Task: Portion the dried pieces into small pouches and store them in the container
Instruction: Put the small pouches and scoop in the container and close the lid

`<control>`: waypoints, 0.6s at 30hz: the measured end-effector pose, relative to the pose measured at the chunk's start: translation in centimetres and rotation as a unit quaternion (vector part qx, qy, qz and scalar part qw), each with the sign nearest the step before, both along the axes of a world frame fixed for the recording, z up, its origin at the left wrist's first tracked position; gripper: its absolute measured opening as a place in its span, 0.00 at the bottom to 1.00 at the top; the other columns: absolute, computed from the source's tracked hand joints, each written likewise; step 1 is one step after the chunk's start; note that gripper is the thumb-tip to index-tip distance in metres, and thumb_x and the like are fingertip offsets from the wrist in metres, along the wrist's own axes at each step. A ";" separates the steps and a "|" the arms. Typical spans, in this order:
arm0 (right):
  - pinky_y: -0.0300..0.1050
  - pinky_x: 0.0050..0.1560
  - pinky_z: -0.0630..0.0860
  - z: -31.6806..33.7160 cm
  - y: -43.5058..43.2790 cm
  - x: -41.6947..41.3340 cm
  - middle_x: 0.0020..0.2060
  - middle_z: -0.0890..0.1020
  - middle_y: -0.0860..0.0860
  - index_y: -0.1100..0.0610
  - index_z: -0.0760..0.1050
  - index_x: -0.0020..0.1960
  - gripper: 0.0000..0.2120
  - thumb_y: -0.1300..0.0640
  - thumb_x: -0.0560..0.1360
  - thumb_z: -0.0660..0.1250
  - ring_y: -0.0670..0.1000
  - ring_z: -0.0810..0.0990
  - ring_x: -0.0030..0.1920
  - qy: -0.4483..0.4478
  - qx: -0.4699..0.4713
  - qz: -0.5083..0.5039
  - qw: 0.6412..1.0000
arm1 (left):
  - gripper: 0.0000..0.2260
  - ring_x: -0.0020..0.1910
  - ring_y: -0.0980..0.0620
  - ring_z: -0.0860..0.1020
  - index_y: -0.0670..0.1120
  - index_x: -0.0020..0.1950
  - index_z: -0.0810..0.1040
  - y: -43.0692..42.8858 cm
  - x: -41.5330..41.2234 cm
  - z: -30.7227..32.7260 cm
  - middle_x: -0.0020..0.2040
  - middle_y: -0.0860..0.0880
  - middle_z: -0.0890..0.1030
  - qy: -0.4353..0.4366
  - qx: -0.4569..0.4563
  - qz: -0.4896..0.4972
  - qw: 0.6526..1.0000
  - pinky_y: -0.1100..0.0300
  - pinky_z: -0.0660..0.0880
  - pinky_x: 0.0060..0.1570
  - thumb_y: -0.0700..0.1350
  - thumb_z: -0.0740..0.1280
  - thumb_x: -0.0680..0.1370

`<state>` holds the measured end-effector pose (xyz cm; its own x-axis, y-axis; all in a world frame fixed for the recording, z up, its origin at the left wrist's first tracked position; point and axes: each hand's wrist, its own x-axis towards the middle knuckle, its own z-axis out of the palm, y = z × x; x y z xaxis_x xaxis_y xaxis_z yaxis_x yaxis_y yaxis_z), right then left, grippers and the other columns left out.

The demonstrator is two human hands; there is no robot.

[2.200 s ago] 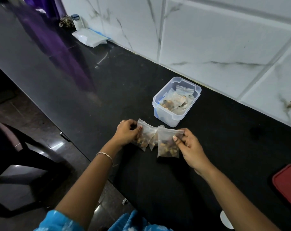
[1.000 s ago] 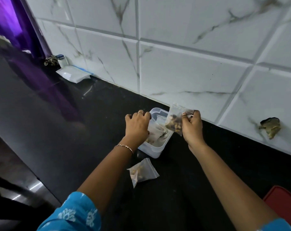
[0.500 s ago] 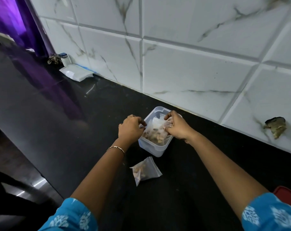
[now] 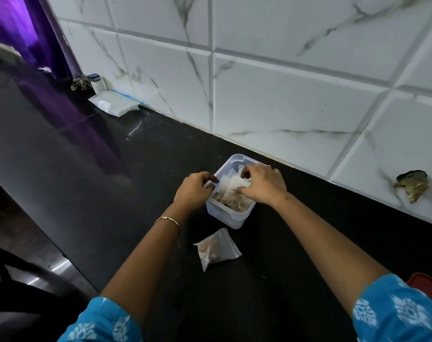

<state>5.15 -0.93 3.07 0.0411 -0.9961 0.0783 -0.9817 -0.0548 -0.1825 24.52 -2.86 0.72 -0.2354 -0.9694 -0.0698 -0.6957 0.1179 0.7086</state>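
A: Pouches status?
B: Clear crinkled plastic with brown dried bits inside, stacked in the container. Left hand pinches one's edge at the container's left rim, fingers curled. Right hand is curled over the tops, gripping.
A: Container?
B: Translucent squarish tub, rounded corners, open top. Loose pouch lies flat just in front of it.
A: Surroundings?
B: Glossy black counter. White marble-look tiled wall right behind the container. Red plastic piece well to its right.
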 end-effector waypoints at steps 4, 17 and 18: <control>0.49 0.60 0.67 0.1 0.6 0.8 0.55 0.81 0.49 0.49 0.77 0.60 0.20 0.44 0.70 0.71 0.51 0.77 0.58 0.067 0.077 0.042 0.994 | 0.14 0.47 0.58 0.76 0.47 0.64 0.78 0.5 0.2 0.1 0.63 0.48 0.77 0.033 0.016 -0.017 0.999 0.70 0.72 0.40 0.38 0.58 0.81; 0.47 0.53 0.71 -1.6 8.6 1.2 0.48 0.78 0.47 0.52 0.70 0.53 0.11 0.51 0.75 0.68 0.48 0.78 0.48 -0.225 -0.164 -0.143 0.950 | 0.26 0.55 0.52 0.76 0.44 0.74 0.60 6.6 2.8 -1.9 0.56 0.50 0.77 0.116 0.047 0.138 0.983 0.55 0.75 0.54 0.49 0.65 0.80; 0.46 0.51 0.70 -2.2 10.0 1.4 0.46 0.76 0.47 0.52 0.68 0.52 0.09 0.51 0.76 0.66 0.48 0.77 0.47 -0.247 -0.159 -0.168 0.941 | 0.28 0.54 0.52 0.76 0.44 0.74 0.60 7.3 2.9 -2.6 0.56 0.50 0.77 0.108 0.076 0.133 0.982 0.55 0.75 0.53 0.51 0.67 0.78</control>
<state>6.54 9.09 0.83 -0.3919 -0.8692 0.3015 -0.7535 0.1152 -0.6473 27.41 4.42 -1.86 0.0005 -0.9809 -0.1945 -0.5188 -0.1665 0.8385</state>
